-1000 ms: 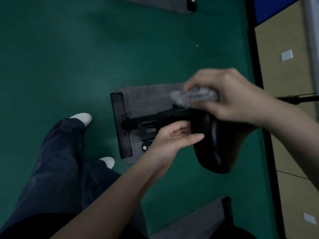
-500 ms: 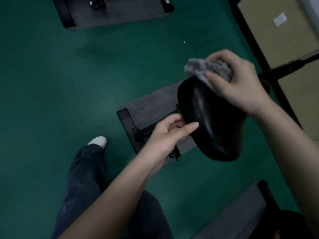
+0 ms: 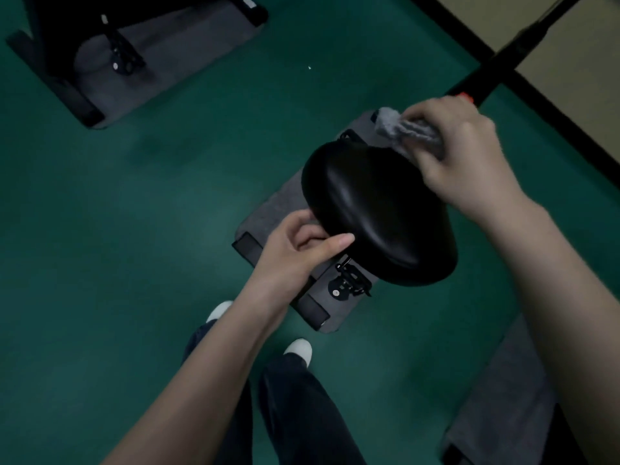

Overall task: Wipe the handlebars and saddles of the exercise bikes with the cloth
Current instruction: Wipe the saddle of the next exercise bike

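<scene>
A black padded saddle (image 3: 379,213) of an exercise bike fills the middle of the view. My right hand (image 3: 466,156) grips a crumpled grey cloth (image 3: 402,127) and holds it against the saddle's far end. My left hand (image 3: 302,250) holds the saddle's near left edge, its thumb on the rim and its fingers curled underneath. A dark bar (image 3: 503,58) with a red mark, part of the bike, runs to the upper right behind my right hand.
The bike's base (image 3: 312,308) stands on a grey mat (image 3: 278,206) on the green floor. Another bike on its mat (image 3: 117,58) is at the upper left, a third mat (image 3: 503,404) at the lower right. My legs and white shoes (image 3: 298,350) are below.
The view has swung, so the saddle now sits lower and the bike at the upper left shows more. My right hand stays with the cloth at the saddle's far end; my left hand now grips the near rim.
</scene>
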{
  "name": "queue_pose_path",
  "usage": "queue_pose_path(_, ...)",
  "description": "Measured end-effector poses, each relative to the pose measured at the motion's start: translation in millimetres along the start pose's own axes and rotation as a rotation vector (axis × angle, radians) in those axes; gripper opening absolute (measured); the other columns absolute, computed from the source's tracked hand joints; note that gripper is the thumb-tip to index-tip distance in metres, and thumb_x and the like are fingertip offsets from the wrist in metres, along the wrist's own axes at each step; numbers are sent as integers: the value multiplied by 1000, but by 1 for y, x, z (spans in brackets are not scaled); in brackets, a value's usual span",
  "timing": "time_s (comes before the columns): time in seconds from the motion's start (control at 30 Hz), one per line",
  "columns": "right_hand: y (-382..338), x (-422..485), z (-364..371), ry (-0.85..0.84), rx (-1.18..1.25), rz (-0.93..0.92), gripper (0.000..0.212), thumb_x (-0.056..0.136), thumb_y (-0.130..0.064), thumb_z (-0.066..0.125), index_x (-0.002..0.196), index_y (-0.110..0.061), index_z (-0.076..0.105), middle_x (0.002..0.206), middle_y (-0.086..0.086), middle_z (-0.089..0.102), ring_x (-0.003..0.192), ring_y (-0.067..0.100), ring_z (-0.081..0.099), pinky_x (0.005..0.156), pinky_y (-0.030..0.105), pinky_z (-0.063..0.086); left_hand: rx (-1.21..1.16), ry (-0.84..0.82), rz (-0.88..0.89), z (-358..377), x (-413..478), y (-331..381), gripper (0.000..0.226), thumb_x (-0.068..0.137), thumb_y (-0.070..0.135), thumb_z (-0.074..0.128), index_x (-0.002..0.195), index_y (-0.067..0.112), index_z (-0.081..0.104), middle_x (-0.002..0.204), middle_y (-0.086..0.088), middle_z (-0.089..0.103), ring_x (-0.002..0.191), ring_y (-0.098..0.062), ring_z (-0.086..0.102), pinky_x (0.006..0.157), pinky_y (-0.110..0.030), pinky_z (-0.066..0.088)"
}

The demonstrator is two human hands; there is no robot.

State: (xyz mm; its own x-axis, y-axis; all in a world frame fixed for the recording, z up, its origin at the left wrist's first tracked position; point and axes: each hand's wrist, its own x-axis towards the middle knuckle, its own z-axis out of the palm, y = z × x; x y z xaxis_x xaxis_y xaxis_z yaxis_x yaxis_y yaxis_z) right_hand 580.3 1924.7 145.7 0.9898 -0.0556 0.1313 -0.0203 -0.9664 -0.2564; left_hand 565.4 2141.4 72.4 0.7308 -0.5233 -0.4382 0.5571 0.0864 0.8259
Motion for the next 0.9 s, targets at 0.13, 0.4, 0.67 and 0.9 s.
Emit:
queue_pose_path(0.13,-15,-19,13,100,110,55,25,80,5,59,103,-4,64,101,8,63,99,24,49,86,16,30,15,-23,-32,-3,2,3,58,57,32,79,109,14,60,78,7,71,78,-4,68,67,-10,48)
queue_pose_path(0.4,-26,-45,9,368,252,434,19,87,-10,61,106,-10,62,101,-2,62,97,14,55,86,21,38,165,-114,-140,-10,4,21,56,60,37,77,108,18,57,72,10,68,81,-2,68,76,-16,48)
queue_pose_path(0.67,-71,-93,-7,604,526,819,17,87,-11,66,99,-21,62,90,-21,61,84,-8,58,81,15,45,522,-237,-294,-27,4,61,40,74,35,77,109,27,57,90,13,71,95,-4,65,88,-26,47)
queue_pose_path(0.9,-132,-146,-26,742,682,1041,13,87,-12,67,97,-20,63,91,-12,66,86,7,63,81,27,50,738,-331,-154,-37,-12,95,37,81,23,74,114,18,59,96,5,66,91,-4,61,72,-10,46)
